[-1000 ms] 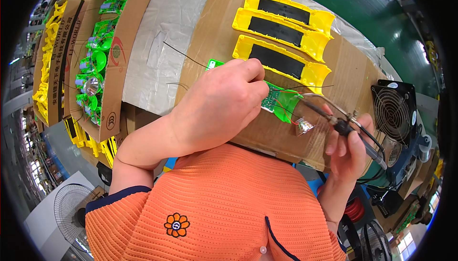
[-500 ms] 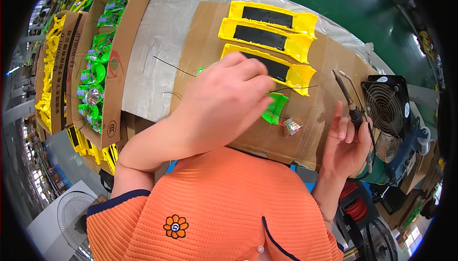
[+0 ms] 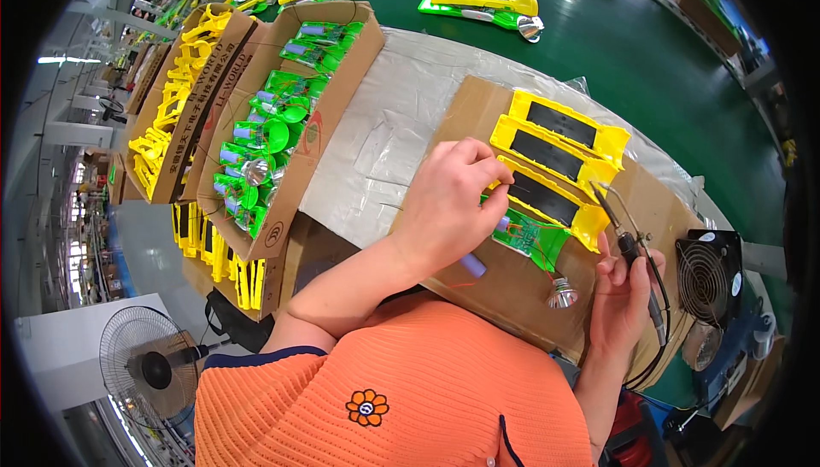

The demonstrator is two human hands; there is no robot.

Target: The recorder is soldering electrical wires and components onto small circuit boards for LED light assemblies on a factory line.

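My left hand is closed in a pinch at the left end of the nearest yellow shell; what the fingertips hold, if anything, is too small to make out. In my right hand is a soldering iron, its tip over the right end of the yellow shells. Just nearer lies a green shell with a circuit board and wires, partly hidden by my left hand. A silvery reflector hangs off it by wires. A purple cylindrical cell lies below my left wrist.
Two more yellow shells with black panels lie behind on the cardboard. At left stand a carton of green assemblies and another carton of yellow parts. A black square fan stands at right.
The whole view has shifted, with the bench now lower and further right. My left hand has moved to the yellow shell's left end, uncovering the board. The iron's tip has come nearer the shells.
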